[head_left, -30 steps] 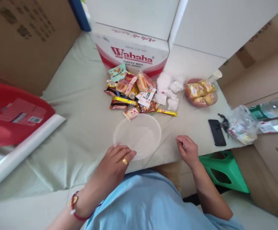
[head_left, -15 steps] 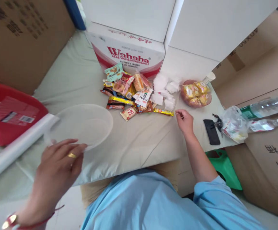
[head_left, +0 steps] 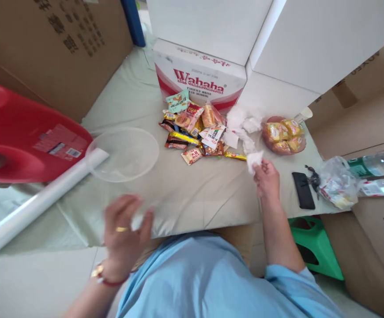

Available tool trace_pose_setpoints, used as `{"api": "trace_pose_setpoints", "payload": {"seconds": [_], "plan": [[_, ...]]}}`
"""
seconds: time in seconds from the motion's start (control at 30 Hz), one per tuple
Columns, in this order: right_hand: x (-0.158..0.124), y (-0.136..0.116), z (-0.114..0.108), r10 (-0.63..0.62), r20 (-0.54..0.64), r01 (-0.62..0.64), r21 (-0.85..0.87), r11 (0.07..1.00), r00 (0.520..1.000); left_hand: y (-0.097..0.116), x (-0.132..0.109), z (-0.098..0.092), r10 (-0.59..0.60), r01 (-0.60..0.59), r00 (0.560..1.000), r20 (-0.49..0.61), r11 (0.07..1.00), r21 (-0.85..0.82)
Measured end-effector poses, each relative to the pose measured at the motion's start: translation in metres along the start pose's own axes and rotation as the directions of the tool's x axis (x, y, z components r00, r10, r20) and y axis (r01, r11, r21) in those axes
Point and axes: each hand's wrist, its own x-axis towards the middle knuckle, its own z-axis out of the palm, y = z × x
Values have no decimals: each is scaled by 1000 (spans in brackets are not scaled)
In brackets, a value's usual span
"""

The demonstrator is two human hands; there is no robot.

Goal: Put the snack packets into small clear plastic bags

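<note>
white wad (head_left: 254,157) is being pinched in the right hand (head_left: 266,179) grip, just right of the snack packets (head_left: 195,132) | left hand (head_left: 126,229) grip is being held open over the near bench (head_left: 192,194) edge

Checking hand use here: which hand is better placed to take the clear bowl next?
Left, probably. The left hand looks empty and is nearer the clear bowl; the right hand pinches a white wad, with the snack pile between it and the bowl.
</note>
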Motion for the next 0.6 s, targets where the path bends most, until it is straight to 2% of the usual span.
{"api": "trace_pose_setpoints", "payload": {"seconds": [0.07, 0.1, 0.17, 0.23, 0.3, 0.4, 0.5, 0.6], "plan": [[-50, 4, 15, 232, 94, -247, 220, 944, 968, 25, -21, 20, -22, 49, 987, 161, 985, -166], [-73, 5, 23, 309, 132, -335, 276, 901, 942, 35, -28, 31, -25, 57, 991, 135, 969, -242], [-110, 6, 40, 406, 209, -455, 335, 825, 890, 51, -33, 51, -46, 138, 969, 243, 917, -375], [-133, 6, 53, 433, 271, -507, 356, 785, 860, 61, -29, 68, -13, 215, 928, 373, 836, -505], [-143, 6, 61, 401, 327, -502, 338, 796, 856, 66, -20, 83, -22, 330, 877, 480, 753, -569], [-144, 5, 67, 299, 373, -405, 250, 879, 878, 67, -8, 100, -108, 485, 807, 581, 683, -546], [-140, 5, 72, 229, 356, -309, 187, 933, 906, 61, -5, 110, -212, 574, 776, 594, 628, -526], [-137, 6, 75, 241, 319, -314, 200, 928, 917, 52, -9, 112, -303, 649, 754, 583, 487, -585]]}}
